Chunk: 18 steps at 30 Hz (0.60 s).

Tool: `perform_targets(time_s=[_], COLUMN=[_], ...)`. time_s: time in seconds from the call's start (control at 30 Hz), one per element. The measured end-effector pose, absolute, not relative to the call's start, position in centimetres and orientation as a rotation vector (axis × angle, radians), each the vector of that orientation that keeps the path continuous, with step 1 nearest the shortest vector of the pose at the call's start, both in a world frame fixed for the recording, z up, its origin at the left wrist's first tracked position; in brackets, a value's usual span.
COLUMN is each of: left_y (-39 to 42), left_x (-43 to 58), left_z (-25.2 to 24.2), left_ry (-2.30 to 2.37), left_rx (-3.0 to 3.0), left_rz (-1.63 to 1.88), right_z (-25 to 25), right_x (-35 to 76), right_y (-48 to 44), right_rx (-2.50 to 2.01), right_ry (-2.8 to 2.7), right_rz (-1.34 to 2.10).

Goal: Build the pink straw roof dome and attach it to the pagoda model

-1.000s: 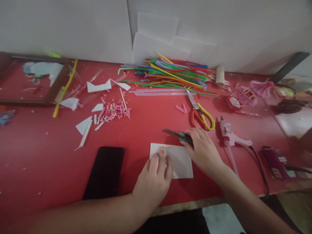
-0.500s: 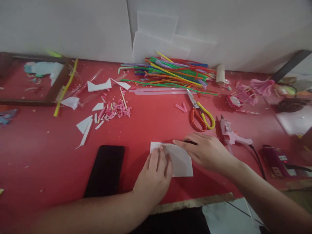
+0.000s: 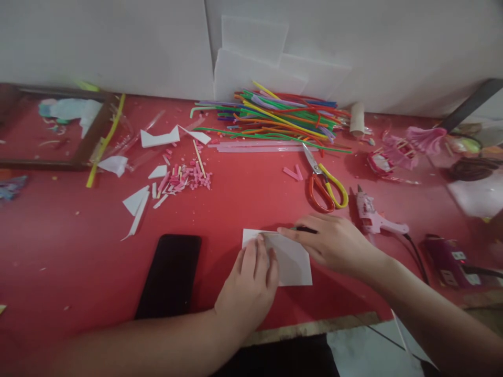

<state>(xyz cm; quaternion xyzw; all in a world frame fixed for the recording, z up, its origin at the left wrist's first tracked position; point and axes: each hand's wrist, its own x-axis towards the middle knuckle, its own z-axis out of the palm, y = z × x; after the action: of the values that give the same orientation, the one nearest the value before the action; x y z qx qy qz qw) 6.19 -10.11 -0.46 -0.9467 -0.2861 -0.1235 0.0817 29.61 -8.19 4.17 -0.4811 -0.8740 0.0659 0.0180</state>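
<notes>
A piece of white paper (image 3: 293, 264) lies on the red table near its front edge. My left hand (image 3: 251, 277) rests on the paper's left part, fingers stretched and pressing down, holding nothing. Over its upper right edge is my right hand (image 3: 334, 241), fingers closed around a dark, pen-like thing (image 3: 307, 229) mostly hidden by the hand. Its index finger reaches left along the paper's top. A thin strip or line, too small to identify, runs along that top edge between my hands.
A black phone (image 3: 168, 275) lies left of my hands. Scissors (image 3: 324, 183) and a pink glue gun (image 3: 375, 214) sit to the right, with a purple power strip (image 3: 448, 262) beyond. Pink and white scraps (image 3: 188, 178), colourful pipe cleaners (image 3: 275, 118) and a cardboard tube (image 3: 357, 120) are behind.
My right index fingertip has shifted very slightly left along the paper's top edge. My left hand stays in place on the paper.
</notes>
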Motion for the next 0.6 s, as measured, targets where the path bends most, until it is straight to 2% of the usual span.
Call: perform_targets(time_s=[0.33,0.6], left_y=[-10.24,-10.26], left_x=[6.33,6.17], left_z=[-0.18,-0.41], left_ry=[-0.874,-0.856], left_rx=[-2.855,-2.844], left_rz=[-0.325,-0.326], right_z=[4.61,4.65], right_x=[29.54,29.53], right_y=[-7.55,-7.58], right_rx=[-1.467,-1.454], right_ry=[-2.735,-2.777], right_rz=[0.309,0.258])
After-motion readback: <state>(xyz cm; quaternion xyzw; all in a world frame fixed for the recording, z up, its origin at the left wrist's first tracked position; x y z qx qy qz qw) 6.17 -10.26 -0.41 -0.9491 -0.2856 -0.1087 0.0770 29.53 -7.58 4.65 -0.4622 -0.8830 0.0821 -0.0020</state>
